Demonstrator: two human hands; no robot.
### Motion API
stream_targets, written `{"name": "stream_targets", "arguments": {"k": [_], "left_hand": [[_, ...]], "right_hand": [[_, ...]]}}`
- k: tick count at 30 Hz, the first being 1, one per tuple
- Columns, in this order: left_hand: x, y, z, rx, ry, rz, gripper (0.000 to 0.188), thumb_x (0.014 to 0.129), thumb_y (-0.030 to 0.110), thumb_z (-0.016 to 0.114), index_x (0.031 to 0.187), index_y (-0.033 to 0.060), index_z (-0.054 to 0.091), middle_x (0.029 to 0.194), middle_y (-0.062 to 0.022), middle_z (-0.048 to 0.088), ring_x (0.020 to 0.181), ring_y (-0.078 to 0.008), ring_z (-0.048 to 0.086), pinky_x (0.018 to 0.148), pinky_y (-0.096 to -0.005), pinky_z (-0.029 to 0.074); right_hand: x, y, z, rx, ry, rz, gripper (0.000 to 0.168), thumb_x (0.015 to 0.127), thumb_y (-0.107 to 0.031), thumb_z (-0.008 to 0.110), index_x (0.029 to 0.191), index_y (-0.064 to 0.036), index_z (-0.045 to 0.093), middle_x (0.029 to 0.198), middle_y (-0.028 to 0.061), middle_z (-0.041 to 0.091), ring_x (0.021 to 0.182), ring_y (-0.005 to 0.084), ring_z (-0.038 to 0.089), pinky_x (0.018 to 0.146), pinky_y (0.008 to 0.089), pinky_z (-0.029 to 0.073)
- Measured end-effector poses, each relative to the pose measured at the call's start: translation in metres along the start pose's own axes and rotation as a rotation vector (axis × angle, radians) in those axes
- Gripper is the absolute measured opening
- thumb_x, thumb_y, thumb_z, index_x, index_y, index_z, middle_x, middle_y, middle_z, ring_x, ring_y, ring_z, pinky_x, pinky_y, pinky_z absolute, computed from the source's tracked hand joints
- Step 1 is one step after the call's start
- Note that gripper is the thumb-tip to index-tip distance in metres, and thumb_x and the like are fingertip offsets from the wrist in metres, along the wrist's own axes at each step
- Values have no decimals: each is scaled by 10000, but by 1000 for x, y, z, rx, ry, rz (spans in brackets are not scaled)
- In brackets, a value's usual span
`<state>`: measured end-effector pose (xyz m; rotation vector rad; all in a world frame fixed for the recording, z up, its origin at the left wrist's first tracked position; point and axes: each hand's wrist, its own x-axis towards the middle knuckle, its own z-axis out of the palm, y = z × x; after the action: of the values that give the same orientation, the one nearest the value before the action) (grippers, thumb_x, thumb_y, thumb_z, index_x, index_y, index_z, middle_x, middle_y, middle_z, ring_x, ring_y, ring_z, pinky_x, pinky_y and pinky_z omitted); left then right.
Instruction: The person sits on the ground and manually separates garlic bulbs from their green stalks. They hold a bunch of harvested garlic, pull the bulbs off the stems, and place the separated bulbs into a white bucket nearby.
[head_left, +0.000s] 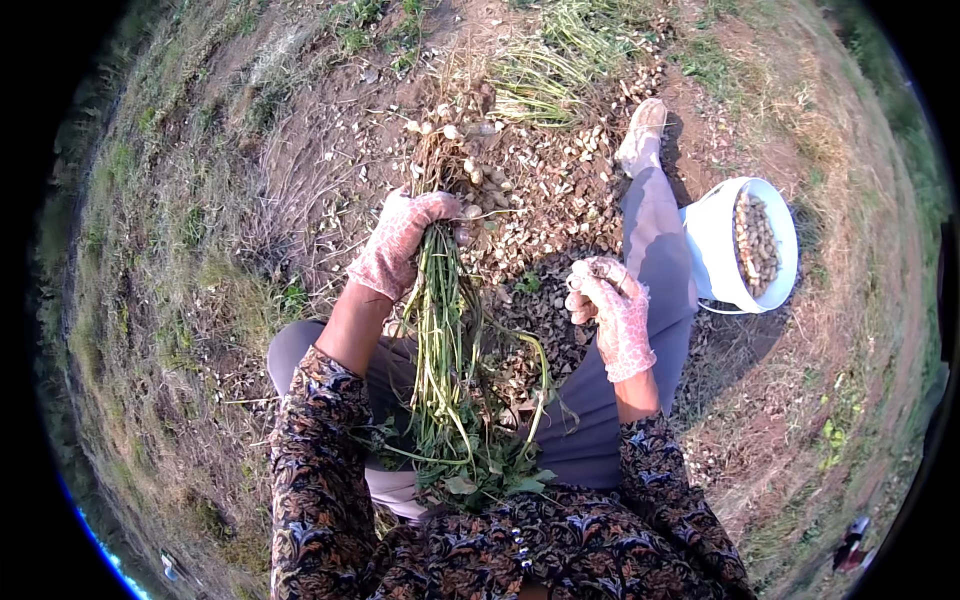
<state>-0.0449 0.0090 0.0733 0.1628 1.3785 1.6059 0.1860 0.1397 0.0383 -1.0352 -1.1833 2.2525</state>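
Observation:
My left hand (394, 244), in a patterned pink-and-white glove, grips a bundle of peanut plants (441, 322) just below the roots. Roots and pale peanut pods (474, 171) stick out beyond the fist, away from me. The green stems trail back towards my lap, where the leafy ends (480, 472) rest. To the right of the bundle and apart from it is my right hand (615, 311), gloved alike, its fingers curled inward above my outstretched leg. Whether a pod is inside those fingers cannot be made out.
A white bucket (709, 247) with peanuts (757, 244) in it leans beside my outstretched leg (660, 232), its mouth facing right. Pulled plants (544, 82) lie beyond my foot. Loose pods and dry leaves (555, 184) litter the soil ahead. Dry grass (172, 300) covers the left side.

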Motion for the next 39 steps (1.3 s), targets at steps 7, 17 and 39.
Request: {"name": "stream_targets", "arguments": {"k": [7,17,39], "left_hand": [[8,-16,-14,101,-83,133,62,760,78,590,774,17,596,750,-32,597,674,-125,588,618,-258,485],[5,-22,-16,290,-136,326,161,766,157,589,833,15,626,769,-26,621,691,-100,574,659,-258,480],[2,-7,-18,81,17,88,143,799,166,564,800,26,596,661,-68,611,552,-144,591,499,-267,494]], "right_hand": [[32,45,22,32,-253,156,311,873,-80,601,1159,32,549,873,67,636,665,113,620,544,218,518],[38,15,73,-123,-334,61,240,876,-142,608,1069,-1,590,872,32,645,611,62,562,514,186,449],[-28,-56,-41,-18,262,-272,206,899,-109,557,1053,13,619,669,30,565,451,58,450,386,164,292]]}}
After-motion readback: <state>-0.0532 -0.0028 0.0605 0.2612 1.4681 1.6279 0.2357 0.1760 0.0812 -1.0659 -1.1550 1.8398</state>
